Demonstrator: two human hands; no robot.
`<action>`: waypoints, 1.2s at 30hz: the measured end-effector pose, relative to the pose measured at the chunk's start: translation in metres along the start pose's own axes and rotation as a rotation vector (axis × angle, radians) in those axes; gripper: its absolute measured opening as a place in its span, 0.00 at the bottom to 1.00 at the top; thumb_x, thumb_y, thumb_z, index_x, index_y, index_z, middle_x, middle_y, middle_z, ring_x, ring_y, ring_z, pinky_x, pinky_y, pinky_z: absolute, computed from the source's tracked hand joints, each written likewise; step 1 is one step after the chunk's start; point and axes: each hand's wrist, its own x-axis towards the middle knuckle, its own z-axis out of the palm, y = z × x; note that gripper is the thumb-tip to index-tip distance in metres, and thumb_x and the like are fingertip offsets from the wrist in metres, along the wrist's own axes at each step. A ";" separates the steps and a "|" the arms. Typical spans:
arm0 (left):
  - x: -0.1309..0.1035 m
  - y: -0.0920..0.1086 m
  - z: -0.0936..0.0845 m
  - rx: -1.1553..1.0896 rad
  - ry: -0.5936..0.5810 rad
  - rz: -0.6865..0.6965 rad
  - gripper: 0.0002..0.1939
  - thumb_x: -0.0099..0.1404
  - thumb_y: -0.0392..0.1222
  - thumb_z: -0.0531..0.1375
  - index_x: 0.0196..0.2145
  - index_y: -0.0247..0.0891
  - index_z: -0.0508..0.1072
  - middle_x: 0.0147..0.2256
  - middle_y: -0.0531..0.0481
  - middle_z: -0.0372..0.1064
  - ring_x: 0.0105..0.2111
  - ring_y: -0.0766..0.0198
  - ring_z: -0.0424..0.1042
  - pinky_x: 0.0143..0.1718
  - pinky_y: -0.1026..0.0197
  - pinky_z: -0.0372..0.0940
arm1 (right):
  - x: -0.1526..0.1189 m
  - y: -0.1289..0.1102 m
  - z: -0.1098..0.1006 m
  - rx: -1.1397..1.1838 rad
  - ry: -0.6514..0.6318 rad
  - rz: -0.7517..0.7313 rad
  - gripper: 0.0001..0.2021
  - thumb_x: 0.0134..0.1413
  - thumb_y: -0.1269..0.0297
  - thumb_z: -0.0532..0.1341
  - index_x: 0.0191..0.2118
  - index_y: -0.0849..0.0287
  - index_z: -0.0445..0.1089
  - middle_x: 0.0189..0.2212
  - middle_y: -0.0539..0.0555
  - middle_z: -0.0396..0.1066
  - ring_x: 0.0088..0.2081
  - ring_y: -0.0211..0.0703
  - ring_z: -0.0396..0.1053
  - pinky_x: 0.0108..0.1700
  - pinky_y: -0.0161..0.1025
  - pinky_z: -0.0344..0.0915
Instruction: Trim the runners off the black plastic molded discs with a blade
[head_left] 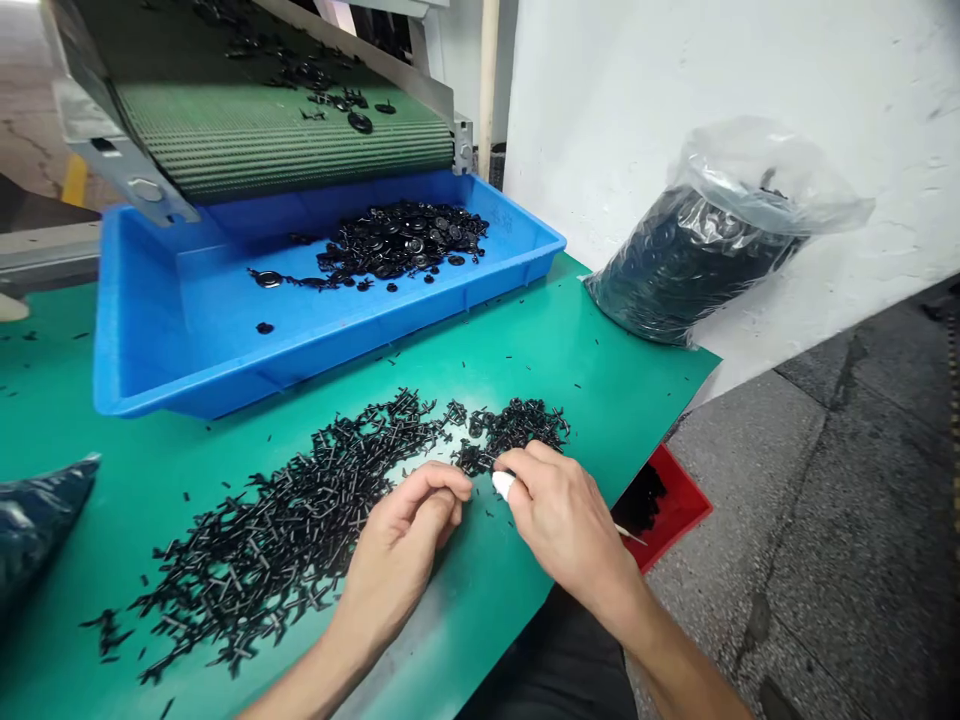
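Note:
My left hand [409,535] is closed, its fingers curled toward the thumb over the green tabletop. Whatever may be in its grip is hidden. My right hand [562,525] is closed too, at the near edge of a smaller pile of black plastic parts [525,425]. A white covering or white piece [503,485] shows at its thumb. A thin pale pointed stick [630,535] shows beyond the outer side of that hand; whether the hand holds it, I cannot tell. Left of my hands spreads a larger heap of small branched black parts [277,530].
A blue tray [330,370] holding round black parts stands under a green conveyor belt [300,150]. A clear bag of black parts [697,240] leans on the white wall. Below the table's right edge is a red bin [682,505]. Another filled bag [45,520] lies left.

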 end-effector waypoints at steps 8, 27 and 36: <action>0.004 0.005 0.007 -0.087 0.016 -0.041 0.11 0.67 0.48 0.56 0.42 0.39 0.70 0.29 0.52 0.68 0.22 0.67 0.60 0.23 0.65 0.57 | -0.003 0.000 -0.004 -0.006 -0.089 -0.003 0.14 0.58 0.79 0.52 0.40 0.56 0.71 0.36 0.51 0.68 0.36 0.39 0.67 0.34 0.35 0.53; 0.008 0.007 0.003 -0.198 -0.245 -0.094 0.15 0.65 0.53 0.60 0.38 0.37 0.73 0.21 0.56 0.64 0.21 0.70 0.55 0.21 0.66 0.48 | -0.001 -0.001 -0.004 0.428 0.025 -0.191 0.18 0.54 0.82 0.50 0.38 0.55 0.71 0.36 0.49 0.70 0.38 0.38 0.68 0.39 0.35 0.61; 0.012 0.007 0.000 -0.565 -0.223 -0.231 0.13 0.65 0.42 0.64 0.45 0.34 0.71 0.36 0.47 0.74 0.24 0.73 0.62 0.25 0.69 0.54 | -0.019 0.000 -0.013 0.321 -0.008 -0.129 0.24 0.53 0.80 0.46 0.53 0.57 0.64 0.41 0.55 0.70 0.40 0.44 0.69 0.42 0.42 0.66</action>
